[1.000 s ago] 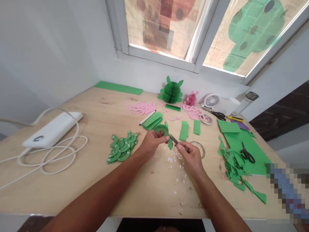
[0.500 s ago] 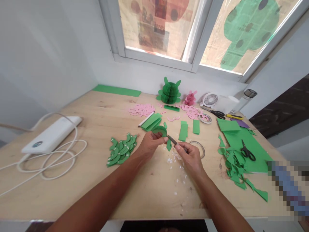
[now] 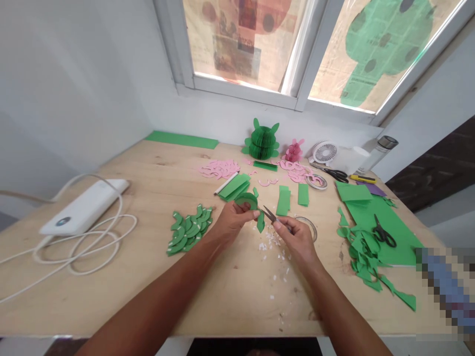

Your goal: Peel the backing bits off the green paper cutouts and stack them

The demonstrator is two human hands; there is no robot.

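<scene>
In my left hand (image 3: 237, 220), between thumb and fingers, is a curved green paper piece (image 3: 248, 199). My right hand (image 3: 295, 235) grips a small pair of scissors (image 3: 270, 214), its blades slightly parted and pointing at the paper's right end, a little apart from it. Just below the blade tips lies a green paper scrap (image 3: 261, 221). White paper bits (image 3: 263, 246) are scattered on the table under both hands. A tape roll (image 3: 310, 226) sits partly behind my right hand. Left of my hands is a pile of curved green pieces (image 3: 189, 230) with white tabs.
A white power bank (image 3: 83, 207) with looped cable lies left. Green scraps (image 3: 361, 252) and black scissors (image 3: 383, 232) rest on green sheets at right. Pink cutouts (image 3: 218, 169), a green paper figure (image 3: 261, 142), a pink figure (image 3: 293, 151) and a fan (image 3: 324, 153) line the back.
The scissors' blades have parted and moved slightly away from the green paper's end. My left hand keeps its hold on the piece. The view has shifted slightly.
</scene>
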